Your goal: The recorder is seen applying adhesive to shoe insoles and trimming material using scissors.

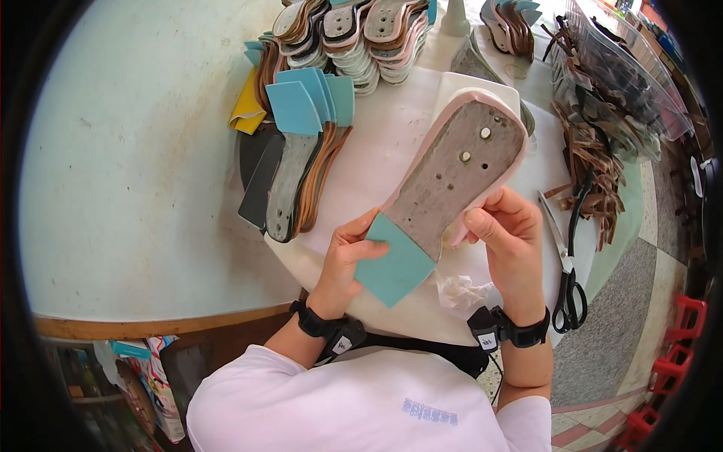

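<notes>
Apparently, pink edging (476,97) already lines the far end of the grey insole (452,181), held above the white table (376,128); its near right end looks unattached. The left hand (343,260) clamps the teal flap (395,264); the right hand (514,242) pinches the edging.

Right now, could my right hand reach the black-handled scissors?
Likely yes: the scissors lie beside your right hand, seemingly unobstructed, though its grip on the pink edging would need releasing first.

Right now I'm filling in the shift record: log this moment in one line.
Left hand: grips grey insole at its teal flap | Right hand: pinches pink edging strip | To the right: black-handled scissors
</notes>
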Demonstrator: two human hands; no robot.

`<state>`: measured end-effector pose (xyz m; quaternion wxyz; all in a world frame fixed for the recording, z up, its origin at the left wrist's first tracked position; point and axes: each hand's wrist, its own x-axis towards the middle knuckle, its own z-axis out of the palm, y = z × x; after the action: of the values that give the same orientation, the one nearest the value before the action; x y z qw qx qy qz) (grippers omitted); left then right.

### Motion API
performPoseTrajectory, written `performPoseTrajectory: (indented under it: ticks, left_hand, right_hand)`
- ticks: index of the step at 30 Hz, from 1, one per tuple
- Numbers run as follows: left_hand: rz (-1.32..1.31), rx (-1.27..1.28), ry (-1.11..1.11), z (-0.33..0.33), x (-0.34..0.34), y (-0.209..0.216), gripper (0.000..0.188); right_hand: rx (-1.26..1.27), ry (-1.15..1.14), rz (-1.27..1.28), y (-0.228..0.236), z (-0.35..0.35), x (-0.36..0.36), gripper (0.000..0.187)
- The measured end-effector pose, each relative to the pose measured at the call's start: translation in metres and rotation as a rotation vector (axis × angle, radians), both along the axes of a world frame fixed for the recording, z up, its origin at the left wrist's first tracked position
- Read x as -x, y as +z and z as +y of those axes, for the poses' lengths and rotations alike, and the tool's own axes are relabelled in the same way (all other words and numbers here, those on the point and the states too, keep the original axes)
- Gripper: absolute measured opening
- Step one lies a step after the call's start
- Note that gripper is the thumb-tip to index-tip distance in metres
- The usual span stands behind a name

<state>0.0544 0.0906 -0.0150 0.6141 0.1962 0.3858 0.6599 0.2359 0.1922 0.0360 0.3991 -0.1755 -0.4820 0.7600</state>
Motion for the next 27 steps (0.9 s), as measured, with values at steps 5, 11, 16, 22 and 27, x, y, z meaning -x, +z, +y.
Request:
performPoseTrajectory:
  ticks: [5,11,16,22,27]
  left_hand:
    - [-0.027,-0.005,0.027,-0.002,0.001,-0.002,0.059]
    - [-0.021,0.026,0.039,-0.002,0.002,-0.002,0.058]
    - [-0.012,0.008,0.043,-0.002,0.001,-0.001,0.058]
    - [-0.018,0.032,0.031,-0.004,0.001,0.002,0.057]
    - [0.005,0.017,0.021,-0.004,0.001,0.001,0.056]
  right_hand:
    - [-0.111,-0.054,-0.037,0.001,-0.004,0.003,0.005]
    - [-0.176,-0.121,-0.123,-0.004,-0.007,0.006,0.006]
    - [-0.253,-0.135,-0.204,-0.003,-0.006,0.007,0.008]
    - [-0.274,-0.174,-0.176,-0.007,-0.007,0.010,0.008]
    - [-0.247,-0.198,-0.142,-0.010,-0.011,0.018,0.009]
